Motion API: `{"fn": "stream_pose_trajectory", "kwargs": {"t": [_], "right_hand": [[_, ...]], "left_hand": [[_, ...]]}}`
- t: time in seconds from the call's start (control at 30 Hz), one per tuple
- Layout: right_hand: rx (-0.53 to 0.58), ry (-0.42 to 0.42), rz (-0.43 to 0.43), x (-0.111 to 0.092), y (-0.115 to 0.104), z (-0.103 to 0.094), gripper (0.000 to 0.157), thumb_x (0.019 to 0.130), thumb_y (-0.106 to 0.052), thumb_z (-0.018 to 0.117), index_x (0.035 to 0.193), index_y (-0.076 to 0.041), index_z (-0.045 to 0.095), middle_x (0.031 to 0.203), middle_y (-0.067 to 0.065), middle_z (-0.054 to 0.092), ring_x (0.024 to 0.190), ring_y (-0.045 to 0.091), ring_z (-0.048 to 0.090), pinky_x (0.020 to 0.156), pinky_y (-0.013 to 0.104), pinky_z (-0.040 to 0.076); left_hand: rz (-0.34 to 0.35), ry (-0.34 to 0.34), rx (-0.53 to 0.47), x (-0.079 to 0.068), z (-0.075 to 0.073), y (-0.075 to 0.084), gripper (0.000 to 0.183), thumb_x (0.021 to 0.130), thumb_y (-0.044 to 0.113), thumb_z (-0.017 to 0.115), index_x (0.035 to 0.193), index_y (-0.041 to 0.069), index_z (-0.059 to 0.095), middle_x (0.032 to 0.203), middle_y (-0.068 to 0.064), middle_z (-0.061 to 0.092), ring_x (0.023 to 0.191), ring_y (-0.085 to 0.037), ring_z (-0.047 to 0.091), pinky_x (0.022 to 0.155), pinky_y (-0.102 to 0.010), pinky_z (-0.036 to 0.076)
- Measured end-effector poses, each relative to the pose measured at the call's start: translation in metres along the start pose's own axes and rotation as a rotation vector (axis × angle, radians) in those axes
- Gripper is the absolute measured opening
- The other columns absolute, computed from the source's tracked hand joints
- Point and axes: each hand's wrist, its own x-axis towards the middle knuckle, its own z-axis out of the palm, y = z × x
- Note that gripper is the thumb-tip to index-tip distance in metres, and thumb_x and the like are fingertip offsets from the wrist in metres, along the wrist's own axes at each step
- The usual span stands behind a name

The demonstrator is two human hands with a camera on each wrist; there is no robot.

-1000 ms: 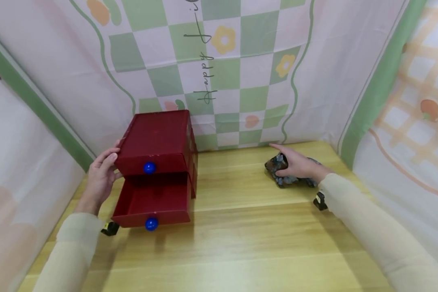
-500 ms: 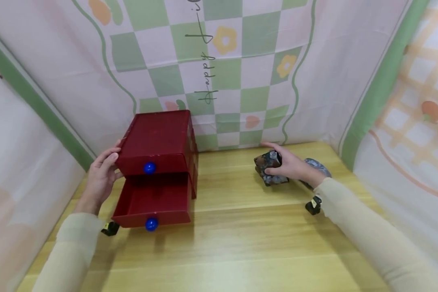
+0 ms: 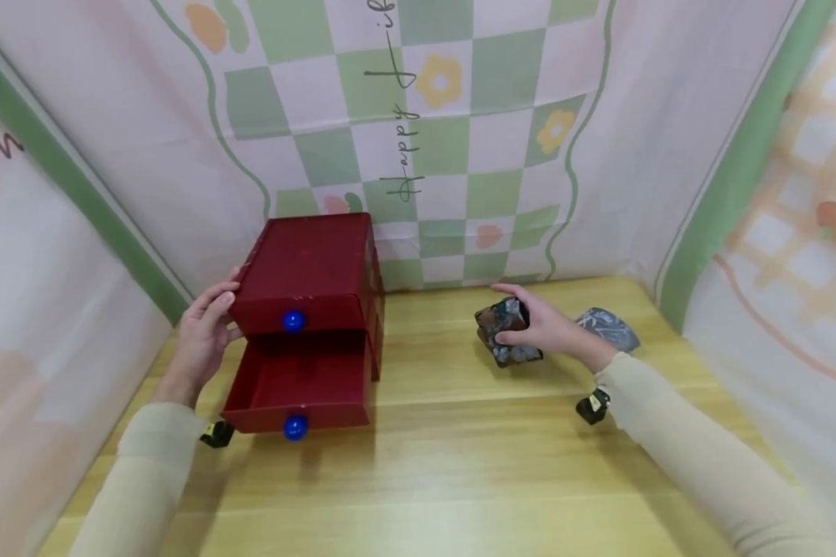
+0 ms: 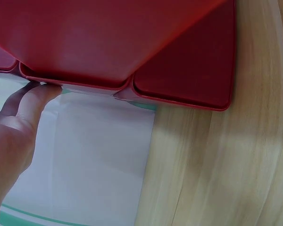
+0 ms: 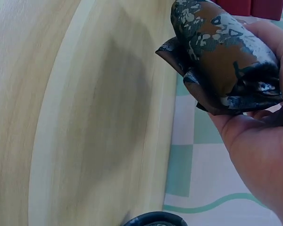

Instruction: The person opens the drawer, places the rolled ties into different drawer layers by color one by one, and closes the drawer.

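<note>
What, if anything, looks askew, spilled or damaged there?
Nothing stands out: the cabinet stands upright with its lower drawer open, and the bundle is in the right hand. I see no spill or clear damage.

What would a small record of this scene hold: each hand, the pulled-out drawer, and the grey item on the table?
Left hand: touches the side of the dark red boxy cabinet
Right hand: grips the dark camouflage-patterned bundle
Lower red drawer: pulled out, round blue knob
Grey patterned piece: on the pale wooden table, right of the bundle
</note>
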Motion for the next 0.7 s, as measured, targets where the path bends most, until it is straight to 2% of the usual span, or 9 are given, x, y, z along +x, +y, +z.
{"fn": "stream_pose_trajectory", "kwargs": {"t": [0.23, 0.43, 0.7], "right_hand": [[0.094, -0.030, 0.064, -0.003, -0.006, 0.005, 0.091, 0.086, -0.032, 0.084, 0.158, -0.019, 0.030, 0.165, 0.021, 0.020, 0.148, 0.048, 0.019, 0.111, 0.071, 0.020], [0.121, -0.047, 0.049, -0.004, -0.010, 0.009, 0.088, 0.086, -0.033, 0.083, 0.157, -0.019, 0.032, 0.165, 0.018, 0.021, 0.149, 0.046, 0.017, 0.112, 0.070, 0.018], [0.199, -0.060, 0.097, -0.004, -0.023, 0.012, 0.087, 0.087, -0.037, 0.082, 0.157, -0.023, 0.033, 0.166, 0.016, 0.020, 0.150, 0.046, 0.013, 0.112, 0.070, 0.019]], "left_hand": [[-0.011, 0.007, -0.007, 0.002, 0.000, -0.001, 0.022, 0.107, 0.012, 0.052, 0.119, 0.011, 0.071, 0.155, 0.002, 0.048, 0.112, -0.019, 0.065, 0.075, -0.033, 0.059], [-0.016, 0.020, -0.010, 0.001, 0.001, -0.002, 0.020, 0.106, 0.013, 0.054, 0.116, 0.011, 0.071, 0.153, 0.003, 0.050, 0.112, -0.019, 0.065, 0.074, -0.033, 0.059], [-0.005, 0.020, -0.009, 0.000, 0.002, -0.001, 0.021, 0.106, 0.013, 0.053, 0.117, 0.011, 0.071, 0.150, 0.004, 0.053, 0.109, -0.019, 0.066, 0.073, -0.033, 0.059]]}}
